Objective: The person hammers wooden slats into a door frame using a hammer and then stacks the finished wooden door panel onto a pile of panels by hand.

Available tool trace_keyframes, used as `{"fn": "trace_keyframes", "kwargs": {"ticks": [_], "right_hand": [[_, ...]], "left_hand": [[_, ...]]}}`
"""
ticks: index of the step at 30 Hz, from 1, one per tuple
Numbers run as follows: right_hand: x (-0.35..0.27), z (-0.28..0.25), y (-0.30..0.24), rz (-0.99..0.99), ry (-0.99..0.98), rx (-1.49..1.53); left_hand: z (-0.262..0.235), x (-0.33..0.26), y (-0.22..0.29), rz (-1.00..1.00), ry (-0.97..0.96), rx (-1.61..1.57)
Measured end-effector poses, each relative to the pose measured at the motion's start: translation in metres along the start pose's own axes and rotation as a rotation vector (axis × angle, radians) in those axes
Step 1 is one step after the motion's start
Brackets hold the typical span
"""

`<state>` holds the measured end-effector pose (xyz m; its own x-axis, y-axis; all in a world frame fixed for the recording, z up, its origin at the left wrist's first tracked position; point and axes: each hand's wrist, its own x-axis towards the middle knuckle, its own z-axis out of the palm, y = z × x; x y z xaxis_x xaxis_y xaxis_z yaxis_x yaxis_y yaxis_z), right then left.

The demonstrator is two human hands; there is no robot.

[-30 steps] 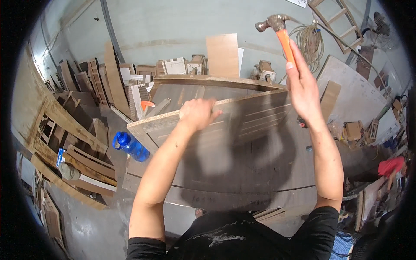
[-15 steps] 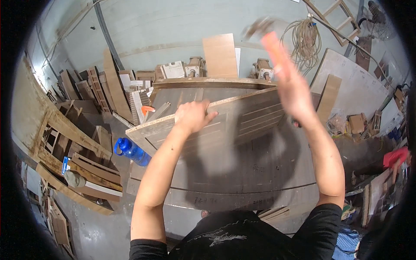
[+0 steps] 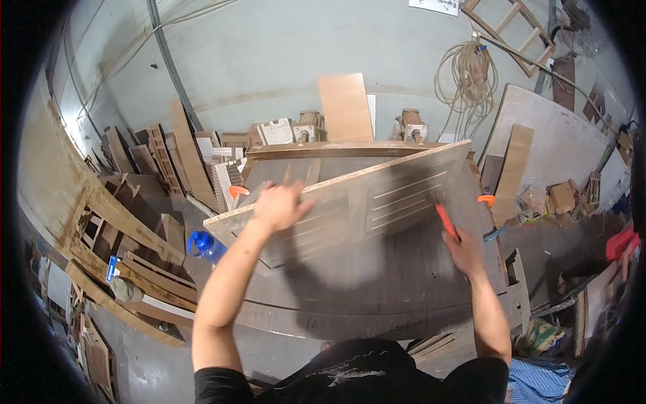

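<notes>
A wooden panel [image 3: 360, 209] with recessed sections and several pale slots stands on its long edge across the dark worktop [image 3: 377, 289], its raw chipboard edge up. At the panel's upper edge, left of its middle, my left hand [image 3: 276, 207] grips it, thumb on the near face and fingers over the top, slightly blurred. Low on the right, my right hand [image 3: 462, 252] is wrapped round the red handle of a hammer [image 3: 447, 221]. The hammer's head, beside the panel's right part, is dark and blurred.
A blue water bottle [image 3: 207, 246] stands by the panel's left end. Orange-handled tools lie near both sides of the worktop, one [image 3: 486, 199] at its right edge. Boards [image 3: 190, 155] lean along the back wall, where a coiled hose [image 3: 470, 74] hangs. Another person's red sleeve [image 3: 622, 244] shows far right.
My right hand has swung the hammer down from above the panel to low beside its right part. My left hand has shifted left along the top edge. The view has tilted slightly.
</notes>
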<state>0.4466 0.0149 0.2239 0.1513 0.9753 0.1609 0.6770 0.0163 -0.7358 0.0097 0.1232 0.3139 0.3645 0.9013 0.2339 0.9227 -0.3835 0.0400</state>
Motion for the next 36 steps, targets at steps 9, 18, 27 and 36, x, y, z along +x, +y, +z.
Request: {"fn": "trace_keyframes", "kwargs": {"ticks": [9, 18, 27, 36], "right_hand": [[-0.132, 0.021, 0.270, 0.423, 0.128, -0.528], [-0.098, 0.177, 0.158, 0.061, 0.182, -0.038], [-0.150, 0.316, 0.055, 0.791, -0.213, 1.313], [-0.083, 0.231, 0.091, 0.788, 0.217, 0.882]], "left_hand": [[-0.030, -0.082, -0.091, -0.260, -0.002, 0.100], [-0.047, -0.051, -0.066, -0.405, -0.041, 0.005], [0.066, -0.095, -0.100, -0.614, -0.217, -0.171], [0.214, -0.209, -0.073, -0.727, -0.267, -0.752]]}}
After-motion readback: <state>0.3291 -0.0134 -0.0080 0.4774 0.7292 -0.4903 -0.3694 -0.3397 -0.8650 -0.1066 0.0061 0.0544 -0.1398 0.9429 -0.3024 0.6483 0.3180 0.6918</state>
